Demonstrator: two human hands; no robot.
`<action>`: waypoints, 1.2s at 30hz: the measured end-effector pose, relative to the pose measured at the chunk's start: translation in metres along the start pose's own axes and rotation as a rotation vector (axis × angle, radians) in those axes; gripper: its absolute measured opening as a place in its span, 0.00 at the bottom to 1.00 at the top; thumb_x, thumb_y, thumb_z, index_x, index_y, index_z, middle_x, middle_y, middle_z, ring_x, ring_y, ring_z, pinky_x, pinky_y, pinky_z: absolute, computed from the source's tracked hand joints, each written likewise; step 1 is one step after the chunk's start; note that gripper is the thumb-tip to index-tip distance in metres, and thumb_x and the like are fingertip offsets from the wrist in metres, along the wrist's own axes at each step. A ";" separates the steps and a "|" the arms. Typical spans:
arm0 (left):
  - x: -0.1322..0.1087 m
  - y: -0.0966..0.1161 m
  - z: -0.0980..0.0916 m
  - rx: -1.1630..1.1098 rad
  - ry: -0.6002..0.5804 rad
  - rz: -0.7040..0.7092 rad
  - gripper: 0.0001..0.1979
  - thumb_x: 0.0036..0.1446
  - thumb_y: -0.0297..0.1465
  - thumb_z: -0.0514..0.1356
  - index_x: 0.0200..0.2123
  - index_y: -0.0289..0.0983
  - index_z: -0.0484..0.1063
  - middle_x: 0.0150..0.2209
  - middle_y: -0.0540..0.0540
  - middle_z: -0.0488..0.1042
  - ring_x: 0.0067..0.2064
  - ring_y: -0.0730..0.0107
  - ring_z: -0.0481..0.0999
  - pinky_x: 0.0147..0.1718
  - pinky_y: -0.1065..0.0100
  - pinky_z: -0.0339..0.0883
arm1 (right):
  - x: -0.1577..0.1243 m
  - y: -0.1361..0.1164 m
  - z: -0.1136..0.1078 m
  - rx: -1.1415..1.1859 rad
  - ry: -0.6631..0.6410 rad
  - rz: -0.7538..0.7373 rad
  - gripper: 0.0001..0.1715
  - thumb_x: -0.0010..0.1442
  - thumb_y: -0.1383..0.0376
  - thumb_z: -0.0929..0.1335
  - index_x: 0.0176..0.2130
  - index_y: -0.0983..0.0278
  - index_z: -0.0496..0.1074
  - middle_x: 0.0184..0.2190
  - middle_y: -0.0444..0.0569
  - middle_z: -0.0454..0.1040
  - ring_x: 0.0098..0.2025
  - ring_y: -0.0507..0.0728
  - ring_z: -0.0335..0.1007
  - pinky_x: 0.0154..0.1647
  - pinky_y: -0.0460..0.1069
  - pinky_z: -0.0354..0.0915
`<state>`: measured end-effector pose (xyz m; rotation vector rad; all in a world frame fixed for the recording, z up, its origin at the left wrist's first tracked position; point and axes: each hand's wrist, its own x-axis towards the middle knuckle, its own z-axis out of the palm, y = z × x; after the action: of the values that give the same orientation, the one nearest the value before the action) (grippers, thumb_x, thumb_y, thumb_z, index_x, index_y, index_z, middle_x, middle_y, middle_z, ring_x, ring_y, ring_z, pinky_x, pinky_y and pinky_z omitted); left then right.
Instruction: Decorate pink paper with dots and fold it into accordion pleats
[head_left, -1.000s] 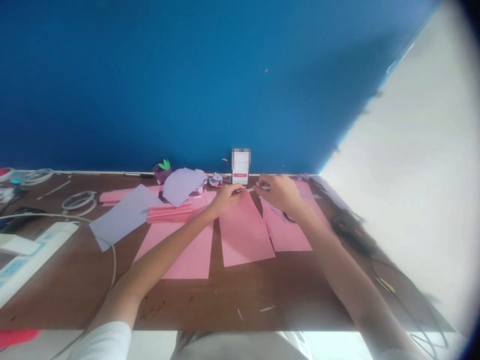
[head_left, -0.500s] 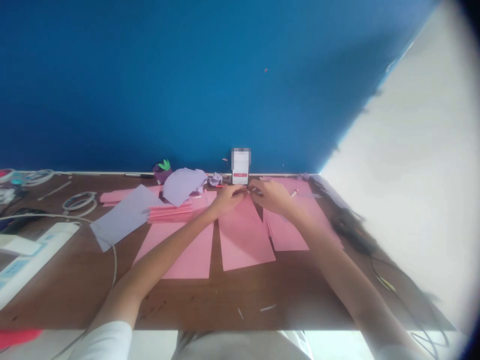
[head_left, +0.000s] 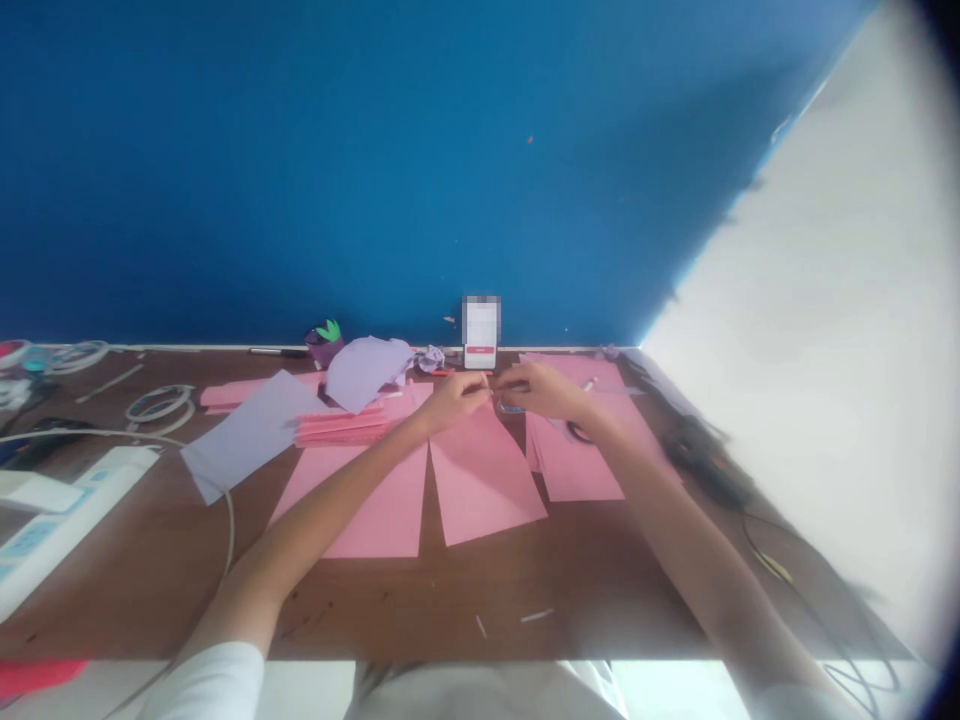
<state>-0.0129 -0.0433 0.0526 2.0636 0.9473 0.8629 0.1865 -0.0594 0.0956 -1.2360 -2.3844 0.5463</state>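
Note:
My left hand [head_left: 456,400] is closed in a pinch at the far end of a pink paper sheet [head_left: 487,480], whose near edge lies towards me. My right hand [head_left: 546,391] meets it there, its fingertips pressed together close to the left ones. What the right fingers pinch is too small to make out. Under the right palm shows part of a pale ring-like thing [head_left: 512,406], and beside the wrist a dark loop [head_left: 579,432] on more pink sheets [head_left: 585,475].
Another pink sheet [head_left: 375,510] and a folded pink stack [head_left: 341,428] lie left, near purple paper [head_left: 367,370]. A phone [head_left: 480,335] stands against the blue wall. Tape rolls [head_left: 159,402], a power strip [head_left: 67,510] and its cable are far left. A dark tool [head_left: 709,465] is right.
The right fingers have shifted slightly down, and the ring-like thing and dark loop now show by that hand. The pink sheet's near right corner has moved a little left.

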 end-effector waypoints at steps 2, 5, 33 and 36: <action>-0.002 0.004 0.000 -0.010 -0.031 -0.002 0.14 0.57 0.39 0.53 0.24 0.35 0.64 0.24 0.52 0.63 0.27 0.73 0.63 0.27 0.71 0.53 | 0.000 -0.001 -0.002 0.025 -0.013 0.008 0.16 0.55 0.63 0.63 0.39 0.62 0.78 0.28 0.45 0.76 0.28 0.52 0.66 0.29 0.45 0.56; -0.003 0.008 0.000 -0.026 -0.085 -0.004 0.17 0.58 0.42 0.53 0.26 0.35 0.65 0.24 0.52 0.64 0.27 0.74 0.63 0.26 0.71 0.53 | -0.001 0.000 -0.003 0.026 -0.028 0.023 0.16 0.55 0.64 0.63 0.39 0.62 0.78 0.29 0.45 0.76 0.28 0.52 0.66 0.29 0.45 0.56; -0.001 -0.004 -0.001 -0.019 -0.111 0.023 0.10 0.57 0.35 0.56 0.34 0.34 0.73 0.37 0.46 0.76 0.38 0.66 0.73 0.37 0.68 0.64 | -0.003 0.002 0.006 -0.301 -0.012 0.004 0.11 0.59 0.61 0.65 0.40 0.57 0.74 0.34 0.47 0.76 0.33 0.55 0.68 0.29 0.46 0.52; -0.002 -0.004 -0.002 -0.015 -0.121 0.012 0.08 0.55 0.32 0.57 0.32 0.34 0.73 0.34 0.46 0.76 0.35 0.67 0.73 0.35 0.68 0.64 | -0.003 0.002 0.009 -0.319 -0.018 -0.020 0.10 0.59 0.62 0.64 0.40 0.57 0.74 0.33 0.47 0.76 0.32 0.54 0.68 0.28 0.46 0.51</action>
<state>-0.0165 -0.0424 0.0495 2.0850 0.8619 0.7399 0.1848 -0.0624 0.0869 -1.3369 -2.5672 0.1728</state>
